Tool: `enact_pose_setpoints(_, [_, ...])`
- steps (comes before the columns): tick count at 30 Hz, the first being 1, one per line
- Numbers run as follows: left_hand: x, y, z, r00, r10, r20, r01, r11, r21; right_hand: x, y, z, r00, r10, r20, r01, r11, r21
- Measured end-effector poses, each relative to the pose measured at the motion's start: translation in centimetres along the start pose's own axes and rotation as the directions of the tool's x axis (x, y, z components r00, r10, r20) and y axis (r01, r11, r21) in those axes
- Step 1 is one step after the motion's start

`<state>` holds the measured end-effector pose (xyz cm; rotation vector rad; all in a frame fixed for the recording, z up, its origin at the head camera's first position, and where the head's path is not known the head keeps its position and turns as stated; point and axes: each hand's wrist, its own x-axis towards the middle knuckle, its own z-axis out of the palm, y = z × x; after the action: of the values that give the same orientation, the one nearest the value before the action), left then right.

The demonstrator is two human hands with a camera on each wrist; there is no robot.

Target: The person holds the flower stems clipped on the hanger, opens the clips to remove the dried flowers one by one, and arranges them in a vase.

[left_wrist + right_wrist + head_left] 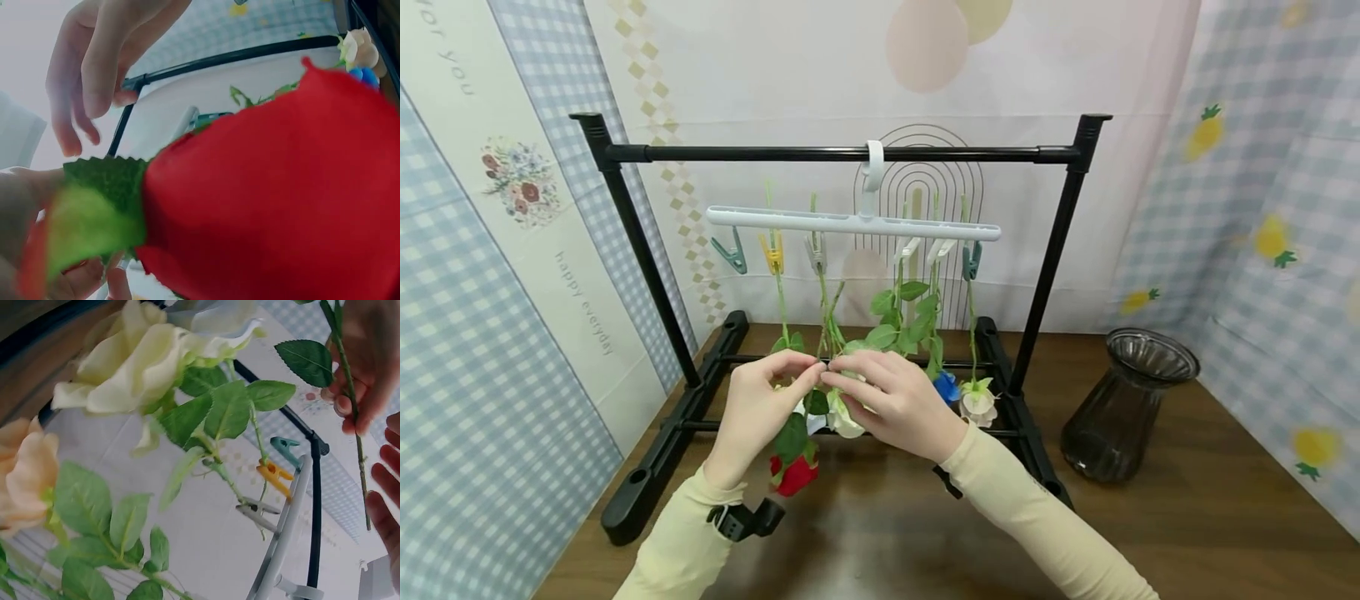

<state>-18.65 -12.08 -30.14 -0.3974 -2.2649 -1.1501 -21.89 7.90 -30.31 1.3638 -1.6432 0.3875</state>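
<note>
My left hand (760, 408) pinches the stem (350, 387) of a red rose (795, 473) between thumb and fingers. The rose hangs head down, its petals filling much of the left wrist view. Close beside the stem is my right hand (898, 400), its fingers (100, 75) loosely bent and spread. Just beyond, a white hanger (850, 222) carries clips with upside-down flowers, among them a cream rose (125, 369), a blue flower (947, 387) and a pale peach rose (978, 403). A teal clip (731, 252) at the hanger's left end holds no stem.
A black rack (842, 154) supports the hanger and stands on a brown wooden table (880, 533). To its right is a dark glass vase (1108, 417). Printed cloths (1045, 75) hang behind and at both sides.
</note>
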Motion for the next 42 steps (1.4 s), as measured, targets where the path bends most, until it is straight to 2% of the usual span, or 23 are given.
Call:
enact_pose_setpoints(5, [0.3,0.4,1.1,0.999,0.035,0.02,-0.035,0.999,0.006,-0.5,0.4,-0.2,0.997,-0.08,-0.023,0.077,0.992,-0.098])
enact_pose_setpoints(11, [0.6,1.0,2.3,0.995,0.065,0.072,-0.063,0.998,-0.027,-1.1,1.5,-0.7,0.995,-0.096,-0.007,0.092,0.975,-0.201])
enact_pose_setpoints(16, [0.8,1.4,3.2,0.992,0.082,0.098,-0.079,0.996,-0.028,-2.0,2.5,-0.9,0.991,-0.131,-0.003,0.124,0.949,-0.29])
enact_pose_setpoints(24, [1.1,1.7,4.6,0.982,0.088,0.168,-0.083,0.996,-0.037,-3.5,3.8,-0.6,0.983,-0.177,-0.053,0.157,0.951,-0.265])
enact_pose_setpoints(36, [1.0,2.2,7.0,0.967,0.098,0.235,-0.076,0.992,-0.101,-6.0,4.4,-1.5,0.984,-0.168,-0.065,0.143,0.946,-0.292])
enact_pose_setpoints(42, [1.1,2.3,7.7,0.947,0.081,0.31,-0.045,0.991,-0.122,-6.9,4.8,-2.1,0.981,-0.182,-0.075,0.155,0.949,-0.276])
